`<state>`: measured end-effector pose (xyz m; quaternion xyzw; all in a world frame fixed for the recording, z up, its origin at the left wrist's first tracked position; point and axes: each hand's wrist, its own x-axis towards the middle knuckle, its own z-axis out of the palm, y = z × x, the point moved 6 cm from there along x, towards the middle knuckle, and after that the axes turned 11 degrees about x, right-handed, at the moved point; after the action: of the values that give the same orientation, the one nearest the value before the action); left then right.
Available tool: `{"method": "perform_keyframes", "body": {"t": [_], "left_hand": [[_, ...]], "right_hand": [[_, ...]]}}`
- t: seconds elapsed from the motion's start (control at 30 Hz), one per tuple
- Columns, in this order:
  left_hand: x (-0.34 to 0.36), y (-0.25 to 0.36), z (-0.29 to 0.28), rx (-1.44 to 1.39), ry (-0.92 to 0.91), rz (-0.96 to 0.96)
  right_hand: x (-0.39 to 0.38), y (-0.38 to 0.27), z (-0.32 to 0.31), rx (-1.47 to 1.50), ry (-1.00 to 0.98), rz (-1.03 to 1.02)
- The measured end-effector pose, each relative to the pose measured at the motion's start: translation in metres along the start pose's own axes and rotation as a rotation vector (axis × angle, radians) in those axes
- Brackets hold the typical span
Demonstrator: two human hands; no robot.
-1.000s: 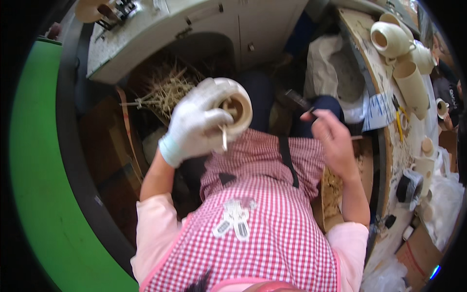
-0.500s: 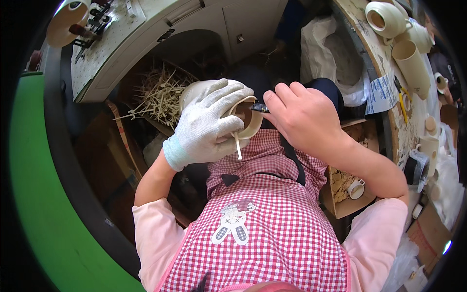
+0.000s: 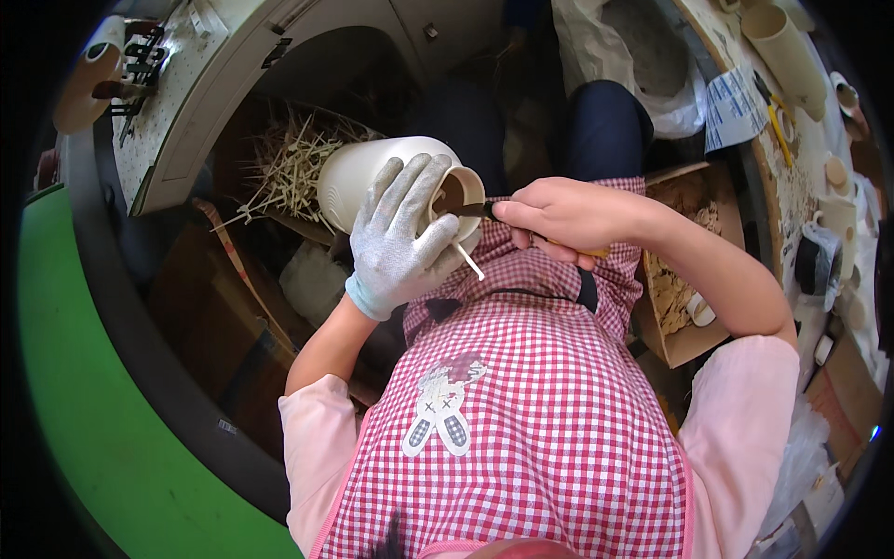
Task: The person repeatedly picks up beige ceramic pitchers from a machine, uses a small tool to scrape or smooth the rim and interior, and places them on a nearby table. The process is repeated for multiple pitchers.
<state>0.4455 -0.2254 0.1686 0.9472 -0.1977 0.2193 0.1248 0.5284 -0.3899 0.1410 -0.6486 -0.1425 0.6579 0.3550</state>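
Note:
My left hand (image 3: 399, 242), in a pale grey knit glove, lies spread over a cream-coloured jug-shaped vessel (image 3: 349, 172) and steadies it on its side above my lap. The vessel's round mouth faces right. From its rim a thin pale strip (image 3: 473, 265) dangles below my left thumb. Bare fingers of my right hand (image 3: 582, 219) are closed round a knife (image 3: 475, 211). Its dark blade end reaches into the mouth, and a yellow part of its handle shows under my palm. The blade's tip is hard to make out.
Behind the vessel lies a heap of thin pale sticks (image 3: 296, 168). At my right a cardboard box (image 3: 697, 347) holds tan scraps. The worktable (image 3: 756, 177) beyond carries a tall cream vase (image 3: 787, 51), a yellow-and-black tool (image 3: 780, 140) and a printed sheet (image 3: 734, 110). A green surface (image 3: 93, 373) borders the left.
My right hand has dropped lower and turned, showing more of the knife's handle. More of the vessel's body shows as my left fingers lie differently. The whole view has shifted.

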Motion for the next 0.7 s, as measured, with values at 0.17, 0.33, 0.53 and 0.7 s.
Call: {"method": "perform_keyframes", "body": {"t": [0.17,0.33,0.53,0.7], "left_hand": [[-0.006,0.024,0.010,0.021,-0.009,0.071],[-0.019,0.030,0.022,0.090,-0.114,0.130],[-0.044,-0.070,-0.037,-0.134,0.243,-0.566],[-0.068,-0.091,-0.112,0.246,0.627,-0.516]], "right_hand": [[0.023,0.035,0.013,0.173,-0.203,0.183],[0.039,0.035,0.038,0.602,-0.516,0.117],[-0.030,0.025,-0.032,0.079,0.274,-0.708],[-0.246,0.176,-0.178,-0.089,1.731,-0.354]]}}
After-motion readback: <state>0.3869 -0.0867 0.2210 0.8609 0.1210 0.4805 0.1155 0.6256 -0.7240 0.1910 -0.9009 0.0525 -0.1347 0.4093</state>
